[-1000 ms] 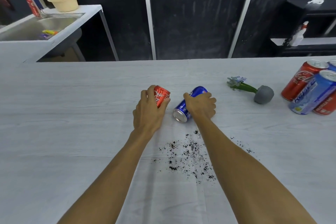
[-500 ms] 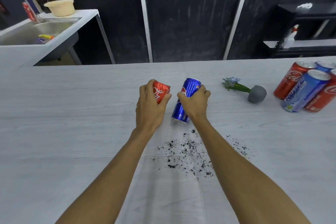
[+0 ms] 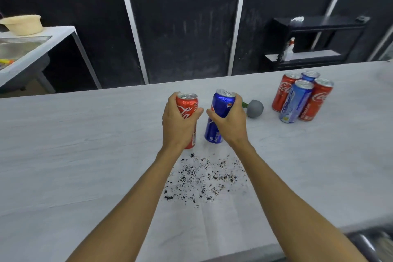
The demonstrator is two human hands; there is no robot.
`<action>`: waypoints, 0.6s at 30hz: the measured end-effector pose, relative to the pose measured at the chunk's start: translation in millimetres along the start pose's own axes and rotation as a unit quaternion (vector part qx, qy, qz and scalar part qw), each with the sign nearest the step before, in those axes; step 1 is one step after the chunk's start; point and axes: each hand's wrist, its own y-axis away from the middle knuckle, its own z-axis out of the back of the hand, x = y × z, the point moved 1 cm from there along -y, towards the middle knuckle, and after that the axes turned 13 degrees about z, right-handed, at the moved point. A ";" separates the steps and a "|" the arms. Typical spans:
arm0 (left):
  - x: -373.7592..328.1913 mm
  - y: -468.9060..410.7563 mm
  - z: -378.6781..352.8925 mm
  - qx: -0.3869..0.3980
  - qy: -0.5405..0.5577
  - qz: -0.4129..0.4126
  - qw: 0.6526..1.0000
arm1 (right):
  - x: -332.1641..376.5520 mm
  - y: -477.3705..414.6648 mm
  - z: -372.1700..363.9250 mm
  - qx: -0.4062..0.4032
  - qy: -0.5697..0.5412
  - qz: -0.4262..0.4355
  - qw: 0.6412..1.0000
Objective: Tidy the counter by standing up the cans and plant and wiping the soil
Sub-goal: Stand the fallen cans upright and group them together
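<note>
Standing the two cans up is basically there: the slim red aluminium cola can (image 3: pixel 187 112) sits upright in the left hand (image 3: pixel 177 122), and the tall blue aluminium cola can (image 3: pixel 219 117) is in the right hand (image 3: pixel 230 122), leaning a touch toward the top-right. Both hands are wrapped round the can bodies, fingers closed on the sides.

To finish this bit well, I'd square the blue one until its base sits flat on the pale wood-grain table (image 3: pixel 74 144), then let go one hand at a time so neither tips. Slim cans are top-heavy and wobble easily, so release straight outward, no sideways drag.

Just in front of the cans lies the scatter of dark soil crumbs (image 3: pixel 202 178); keep wrists lifted so the forearms don't smear it. Behind the right hand the small round grey plant pot (image 3: pixel 255 108) is on its side, mostly hidden, so that's next. Further right a cluster of four upright red and blue cans (image 3: pixel 302 97) makes a decent spot to group these near.
</note>
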 end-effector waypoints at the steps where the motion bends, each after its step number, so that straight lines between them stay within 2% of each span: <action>1: -4.7 3.7 -9.2 0.008 0.003 -0.004 1.000 | -2.1 0.4 10.8 -0.007 0.004 0.003 1.000; 18: -73.0 65.0 -169.4 0.161 0.055 -0.017 0.985 | -73.0 -6.1 179.1 -0.113 0.089 -0.006 0.990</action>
